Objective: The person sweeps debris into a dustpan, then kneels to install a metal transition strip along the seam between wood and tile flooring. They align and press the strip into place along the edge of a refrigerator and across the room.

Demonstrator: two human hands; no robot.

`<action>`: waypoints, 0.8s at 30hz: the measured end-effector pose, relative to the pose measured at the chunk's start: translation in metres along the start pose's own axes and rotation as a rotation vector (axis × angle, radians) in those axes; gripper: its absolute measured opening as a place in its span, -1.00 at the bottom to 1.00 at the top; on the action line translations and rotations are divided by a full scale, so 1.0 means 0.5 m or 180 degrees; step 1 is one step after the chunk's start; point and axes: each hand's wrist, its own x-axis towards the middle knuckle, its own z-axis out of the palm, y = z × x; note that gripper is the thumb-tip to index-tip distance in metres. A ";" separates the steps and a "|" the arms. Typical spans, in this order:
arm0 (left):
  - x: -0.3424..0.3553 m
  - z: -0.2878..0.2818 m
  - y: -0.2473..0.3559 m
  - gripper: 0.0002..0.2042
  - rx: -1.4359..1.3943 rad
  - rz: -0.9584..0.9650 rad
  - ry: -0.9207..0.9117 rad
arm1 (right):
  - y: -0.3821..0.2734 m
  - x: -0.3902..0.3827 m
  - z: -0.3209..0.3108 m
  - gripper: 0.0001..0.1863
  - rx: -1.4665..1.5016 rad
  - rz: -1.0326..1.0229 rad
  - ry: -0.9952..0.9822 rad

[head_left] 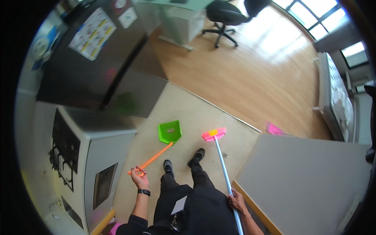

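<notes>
My left hand point(140, 178) is closed on the end of the orange handle of a dustpan. Its green pan point(171, 132) is on the pale floor, ahead of my left foot. In my right hand point(237, 202) is the light blue stick of a broom point(223, 166), gripped beside my right thigh. The broom's pink and yellow bristle head point(214, 134) is down at the floor, to the right of the pan and apart from it. A small dark bit of debris point(225, 155) lies just right of the broom stick.
A white stove point(105, 135) with a black hob stands at the left, below a dark fridge point(86, 70). A grey panel point(301, 176) takes up the right. Beyond a floor strip point(215, 106) lies wood flooring with a desk chair point(223, 17), a bed point(333, 94) and a pink item point(275, 128).
</notes>
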 end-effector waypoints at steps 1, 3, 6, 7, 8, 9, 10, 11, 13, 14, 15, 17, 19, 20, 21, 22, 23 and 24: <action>-0.015 -0.030 0.019 -0.86 -0.0059 0.0018 0.0030 | -0.032 0.013 0.023 -0.44 0.0012 -0.0151 -0.0129; -0.046 -0.088 0.058 -0.84 0.0069 0.0069 0.0091 | -0.106 0.068 0.091 -0.42 0.0122 -0.0453 -0.0408; -0.077 -0.166 0.101 -0.83 0.0080 0.0119 0.0226 | -0.239 0.203 0.231 -0.45 0.0235 -0.0896 -0.0677; -0.082 -0.192 0.114 -0.83 0.0091 0.0136 0.0265 | -0.287 0.258 0.288 -0.43 0.0284 -0.1070 -0.0787; -0.085 -0.218 0.126 -0.84 0.0097 0.0145 0.0335 | -0.334 0.313 0.340 -0.44 0.0199 -0.1218 -0.1002; -0.089 -0.247 0.139 -0.83 0.0098 0.0195 0.0410 | -0.377 0.366 0.387 -0.50 -0.0279 -0.1293 -0.0811; -0.090 -0.281 0.150 -0.83 0.0085 0.0251 0.0401 | -0.398 0.408 0.427 -0.56 -0.0727 -0.1397 -0.0665; -0.097 -0.314 0.168 -0.83 0.0075 0.0269 0.0474 | -0.405 0.438 0.452 -0.60 -0.1451 -0.1710 -0.0287; -0.100 -0.379 0.201 -0.82 0.0017 0.0307 0.0631 | -0.413 0.491 0.483 -0.66 -0.2915 -0.2198 0.0472; -0.097 -0.410 0.222 -0.82 0.0034 0.0346 0.0705 | -0.389 0.494 0.484 -0.68 -0.2547 -0.2082 0.0234; -0.096 -0.444 0.238 -0.82 0.0017 0.0372 0.0808 | -0.351 0.483 0.471 -0.69 -0.2319 -0.1721 0.0073; -0.085 -0.507 0.266 -0.81 -0.0053 0.0382 0.0930 | -0.246 0.428 0.441 -0.68 -0.2166 -0.1818 0.0160; -0.067 -0.563 0.290 -0.80 0.0009 0.0371 0.0932 | -0.110 0.327 0.398 -0.68 -0.2456 -0.2090 0.0319; -0.055 -0.589 0.299 -0.80 -0.0001 0.0337 0.1059 | -0.048 0.269 0.359 -0.67 -0.2174 -0.1053 -0.0037; -0.044 -0.615 0.307 -0.79 -0.0064 0.0330 0.1041 | 0.009 0.212 0.330 -0.67 -0.2256 -0.0942 -0.0021; -0.032 -0.640 0.311 -0.79 -0.0010 0.0354 0.0883 | 0.062 0.155 0.312 -0.67 -0.2626 -0.1516 0.0251; -0.023 -0.662 0.314 -0.78 0.0015 0.0367 0.0869 | 0.103 0.098 0.293 -0.68 -0.2886 -0.1790 0.0294; -0.009 -0.683 0.316 -0.78 0.0026 0.0408 0.0853 | 0.135 0.052 0.288 -0.66 -0.2677 -0.2010 0.0245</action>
